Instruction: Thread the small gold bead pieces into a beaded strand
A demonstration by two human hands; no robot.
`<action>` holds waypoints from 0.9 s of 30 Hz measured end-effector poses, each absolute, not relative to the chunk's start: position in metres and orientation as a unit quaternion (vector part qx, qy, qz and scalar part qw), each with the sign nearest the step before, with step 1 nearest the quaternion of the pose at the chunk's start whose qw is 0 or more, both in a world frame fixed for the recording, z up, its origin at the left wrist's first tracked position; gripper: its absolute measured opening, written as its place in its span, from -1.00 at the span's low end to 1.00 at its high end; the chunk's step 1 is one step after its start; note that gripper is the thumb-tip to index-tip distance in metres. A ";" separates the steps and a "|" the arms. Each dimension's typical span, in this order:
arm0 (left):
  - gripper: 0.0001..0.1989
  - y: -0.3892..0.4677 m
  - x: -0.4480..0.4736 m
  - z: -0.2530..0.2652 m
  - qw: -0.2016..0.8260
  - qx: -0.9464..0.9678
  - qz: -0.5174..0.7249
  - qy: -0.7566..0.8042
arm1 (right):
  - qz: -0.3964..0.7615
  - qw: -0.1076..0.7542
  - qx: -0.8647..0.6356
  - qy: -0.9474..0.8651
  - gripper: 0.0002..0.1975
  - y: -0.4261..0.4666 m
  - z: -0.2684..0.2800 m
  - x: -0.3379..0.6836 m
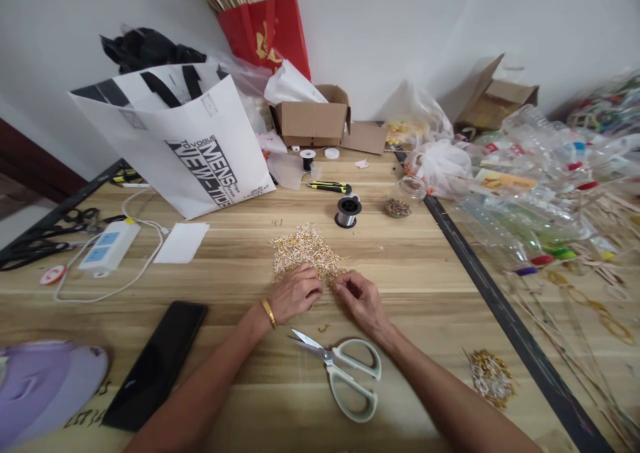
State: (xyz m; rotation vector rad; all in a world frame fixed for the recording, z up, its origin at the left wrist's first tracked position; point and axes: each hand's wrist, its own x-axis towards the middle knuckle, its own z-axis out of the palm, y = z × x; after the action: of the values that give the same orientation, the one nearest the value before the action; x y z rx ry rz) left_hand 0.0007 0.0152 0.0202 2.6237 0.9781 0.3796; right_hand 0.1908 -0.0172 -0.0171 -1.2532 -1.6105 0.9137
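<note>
A loose pile of small gold and white pieces [304, 249], too fine to name one by one, lies mid-table. At its near left edge rests my left hand [299, 289], a gold bracelet on the wrist, its fingers curled down; what they hold, if anything, is hidden. My right hand [361, 297] is at the pile's near right edge with thumb and forefinger pinched together, anything between them too small to make out. Scissors with pale handles [353, 377] lie slightly open between my forearms. To the right of my right forearm sits a smaller bunch of gold and white pieces [491, 377].
Behind the pile are a wire spool [347, 211], a cutter knife [327, 187] and a jar of beads [399, 206]. A black phone [156, 365], a power strip [110, 245] and a white bag [200, 153] stand left. Plastic bottles [525, 219] crowd the right.
</note>
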 end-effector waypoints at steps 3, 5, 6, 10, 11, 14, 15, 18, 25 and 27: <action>-0.87 0.015 0.001 0.020 0.162 0.915 0.136 0.343 | 0.362 0.437 -0.502 -0.652 -0.86 -0.017 -0.016 0.191; -0.87 0.016 0.001 0.019 0.166 0.914 0.137 0.344 | 0.359 0.436 -0.504 -0.653 -0.86 -0.017 -0.015 0.191; -0.87 0.016 0.001 0.018 0.168 0.913 0.138 0.345 | 0.359 0.435 -0.505 -0.654 -0.86 -0.017 -0.014 0.191; -0.84 0.017 0.000 0.017 0.171 0.911 0.147 0.345 | 0.359 0.436 -0.505 -0.652 -0.85 -0.017 -0.013 0.191; -0.84 0.017 0.000 0.018 0.172 0.911 0.149 0.345 | 0.359 0.438 -0.506 -0.651 -0.85 -0.017 -0.013 0.191; -0.83 0.019 0.000 0.018 0.170 0.910 0.154 0.346 | 0.362 0.436 -0.509 -0.648 -0.85 -0.017 -0.013 0.191; -0.83 0.019 0.000 0.018 0.170 0.909 0.156 0.347 | 0.363 0.435 -0.509 -0.648 -0.85 -0.017 -0.013 0.191; -0.83 0.021 0.000 0.019 0.171 0.906 0.164 0.352 | 0.362 0.435 -0.507 -0.650 -0.85 -0.017 -0.014 0.192; -0.85 0.028 -0.003 0.023 0.184 0.891 0.183 0.372 | 0.356 0.441 -0.498 -0.656 -0.84 -0.016 -0.014 0.193; -0.86 0.030 -0.002 0.024 0.184 0.893 0.174 0.373 | 0.371 0.444 -0.498 -0.646 -0.85 -0.016 -0.016 0.193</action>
State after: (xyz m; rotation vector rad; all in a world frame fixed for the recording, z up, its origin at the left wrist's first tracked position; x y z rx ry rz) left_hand -0.0024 0.0299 0.0244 2.5170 1.0506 0.4919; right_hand 0.1935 -0.0164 -0.0158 -1.2359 -1.6004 0.9199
